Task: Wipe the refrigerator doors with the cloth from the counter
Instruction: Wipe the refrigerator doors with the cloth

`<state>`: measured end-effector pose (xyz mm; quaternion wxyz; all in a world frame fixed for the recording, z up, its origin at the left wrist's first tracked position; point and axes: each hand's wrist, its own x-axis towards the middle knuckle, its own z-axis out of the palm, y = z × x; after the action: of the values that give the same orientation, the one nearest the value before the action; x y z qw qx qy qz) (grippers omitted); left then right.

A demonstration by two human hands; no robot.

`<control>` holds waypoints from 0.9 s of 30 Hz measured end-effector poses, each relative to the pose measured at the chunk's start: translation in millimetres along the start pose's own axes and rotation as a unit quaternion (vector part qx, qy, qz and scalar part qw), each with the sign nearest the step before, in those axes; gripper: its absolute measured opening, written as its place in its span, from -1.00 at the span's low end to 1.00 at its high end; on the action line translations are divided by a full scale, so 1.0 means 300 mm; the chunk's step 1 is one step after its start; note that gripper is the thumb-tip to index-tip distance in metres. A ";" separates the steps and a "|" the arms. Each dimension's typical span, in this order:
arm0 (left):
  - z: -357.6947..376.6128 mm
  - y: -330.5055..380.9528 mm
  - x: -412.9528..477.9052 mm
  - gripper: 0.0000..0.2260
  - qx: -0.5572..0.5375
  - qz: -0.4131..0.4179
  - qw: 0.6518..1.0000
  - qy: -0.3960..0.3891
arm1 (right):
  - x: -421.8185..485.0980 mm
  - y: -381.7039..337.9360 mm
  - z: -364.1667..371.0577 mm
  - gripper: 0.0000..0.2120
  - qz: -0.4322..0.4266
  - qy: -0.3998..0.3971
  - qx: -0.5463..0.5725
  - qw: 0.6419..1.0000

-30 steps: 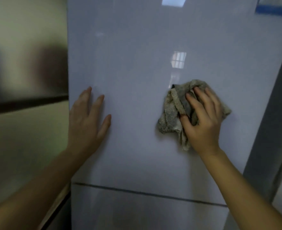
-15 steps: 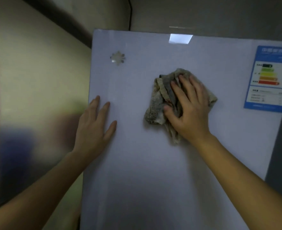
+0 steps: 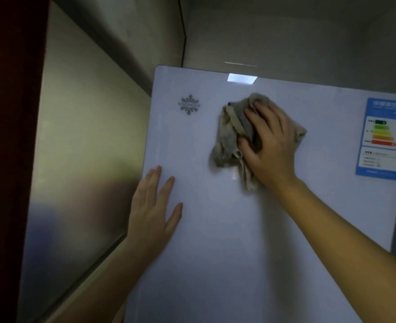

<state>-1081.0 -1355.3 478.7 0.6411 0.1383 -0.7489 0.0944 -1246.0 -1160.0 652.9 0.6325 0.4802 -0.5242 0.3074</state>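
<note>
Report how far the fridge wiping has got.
Done: the crumpled grey-beige cloth is fetched and on the glossy white refrigerator door. In hand: the right hand presses it near the door's top, and the left hand braces flat lower left. Left: no wiped streaks show, so coverage is unclear; anything lower is out of view.

We see dim, bluish light; bright glare patch atop refrigerator door (image 3: 215, 241); panel (image 3: 80, 164) at left smeared, edges bowed.
</note>
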 end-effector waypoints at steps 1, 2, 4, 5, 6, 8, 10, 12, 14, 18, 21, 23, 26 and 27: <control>0.003 0.001 0.000 -0.47 0.002 0.000 1.000 0.004 | 0.052 -0.016 0.020 -0.46 0.008 0.001 -0.001 1.000; 0.004 0.000 0.002 -0.47 0.005 0.003 1.000 0.005 | 0.105 -0.033 0.041 -0.45 0.012 0.004 -0.004 1.000; 0.004 -0.011 0.002 -0.47 0.014 0.019 1.000 0.010 | 0.197 -0.078 0.083 -0.43 0.008 0.003 -0.013 1.000; 0.006 -0.017 0.000 -0.48 0.020 0.026 0.999 0.016 | 0.235 -0.104 0.106 -0.41 0.003 -0.004 -0.014 1.000; 0.008 -0.022 -0.004 -0.48 0.026 0.031 0.999 0.023 | 0.265 -0.132 0.128 -0.40 -0.005 -0.012 -0.013 1.000; 0.019 -0.025 -0.016 -0.48 0.038 0.042 0.998 0.033 | 0.291 -0.188 0.164 -0.39 -0.031 -0.034 -0.006 0.999; 0.033 -0.027 -0.032 -0.48 0.046 0.052 0.997 0.034 | 0.259 -0.243 0.190 -0.38 -0.078 -0.076 0.003 0.994; 0.042 -0.034 -0.043 -0.47 0.052 0.054 0.997 0.034 | 0.184 -0.282 0.208 -0.37 -0.152 -0.123 0.014 0.981; 0.048 -0.038 -0.045 -0.46 0.059 0.049 0.997 0.032 | 0.112 -0.291 0.216 -0.38 -0.220 -0.145 0.018 0.965; 0.039 -0.033 -0.042 -0.47 0.049 0.048 0.997 0.030 | 0.128 -0.198 0.172 -0.41 -0.221 -0.141 0.002 0.965; 0.023 -0.034 -0.036 -0.48 0.045 0.057 0.997 0.031 | 0.218 -0.060 0.102 -0.43 -0.116 -0.074 -0.014 0.990; 0.017 -0.033 -0.033 -0.48 0.049 0.058 0.997 0.027 | 0.252 0.017 0.052 -0.42 -0.051 -0.037 -0.028 0.998; 0.011 -0.033 -0.031 -0.47 0.054 0.059 0.997 0.019 | 0.214 0.047 0.024 -0.40 -0.047 -0.036 -0.033 0.998; 0.009 -0.033 -0.031 -0.47 0.056 0.058 0.997 0.016 | 0.185 0.041 0.020 -0.39 -0.066 -0.052 -0.029 0.996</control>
<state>-1078.9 -1364.6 468.8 0.6381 0.1285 -0.7387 0.1751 -1244.7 -1167.6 709.4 0.6371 0.5102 -0.5324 0.2242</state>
